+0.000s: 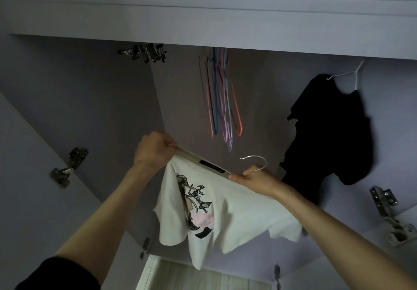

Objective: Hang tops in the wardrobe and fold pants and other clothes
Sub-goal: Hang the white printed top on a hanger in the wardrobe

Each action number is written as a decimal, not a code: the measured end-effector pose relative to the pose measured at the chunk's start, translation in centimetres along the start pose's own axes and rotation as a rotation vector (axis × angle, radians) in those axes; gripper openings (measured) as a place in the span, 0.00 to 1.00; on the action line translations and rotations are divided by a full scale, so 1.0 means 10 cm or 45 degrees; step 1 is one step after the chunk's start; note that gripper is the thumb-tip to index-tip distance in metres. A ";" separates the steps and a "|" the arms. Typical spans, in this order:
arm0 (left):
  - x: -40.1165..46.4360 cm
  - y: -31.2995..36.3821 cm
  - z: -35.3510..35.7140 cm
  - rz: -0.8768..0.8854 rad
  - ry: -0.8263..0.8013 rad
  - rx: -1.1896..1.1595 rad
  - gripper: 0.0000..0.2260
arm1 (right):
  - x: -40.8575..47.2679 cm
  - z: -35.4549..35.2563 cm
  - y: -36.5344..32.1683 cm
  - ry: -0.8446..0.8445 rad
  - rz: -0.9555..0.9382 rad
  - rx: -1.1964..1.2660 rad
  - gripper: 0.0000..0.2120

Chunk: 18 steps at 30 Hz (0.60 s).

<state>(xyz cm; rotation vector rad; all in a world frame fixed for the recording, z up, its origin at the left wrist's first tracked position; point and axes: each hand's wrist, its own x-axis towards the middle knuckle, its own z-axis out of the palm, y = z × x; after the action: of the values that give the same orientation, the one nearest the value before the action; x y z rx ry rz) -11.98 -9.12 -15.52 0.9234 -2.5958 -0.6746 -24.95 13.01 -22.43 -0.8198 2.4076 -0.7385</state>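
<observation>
While hanging: white printed T-shirt (216,208) stretched at the neckline
Left hand (153,149): grips collar edge; opens it
Right hand (255,178): grasps collar and silver hanger (255,162) (hook up, ready for the rail)

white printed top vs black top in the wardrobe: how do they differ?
The white printed top is held up by the left hand and right hand; the black top hangs untouched. The white top bears a cartoon graphic; the black one looks plain. The white top's hanger hook is free; the black top's white hanger hangs from above. Both are on hangers.
</observation>
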 end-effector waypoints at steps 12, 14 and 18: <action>-0.09 -0.27 0.30 0.162 -0.370 0.028 0.11 | 0.08 -0.30 -0.43 -0.039 -0.305 0.104 0.10; -0.10 -0.34 0.33 0.286 -0.429 -0.030 0.12 | 0.04 -0.33 -0.47 -0.056 -0.317 0.134 0.10; -0.09 -0.46 0.33 0.355 -0.432 -0.066 0.14 | -0.04 -0.44 -0.53 -0.069 -0.290 0.211 0.08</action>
<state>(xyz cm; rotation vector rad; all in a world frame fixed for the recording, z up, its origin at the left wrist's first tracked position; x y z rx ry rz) -10.35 -10.60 -20.80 0.4459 -2.9057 -0.8775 -25.14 11.12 -15.78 -1.0414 2.1931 -0.9758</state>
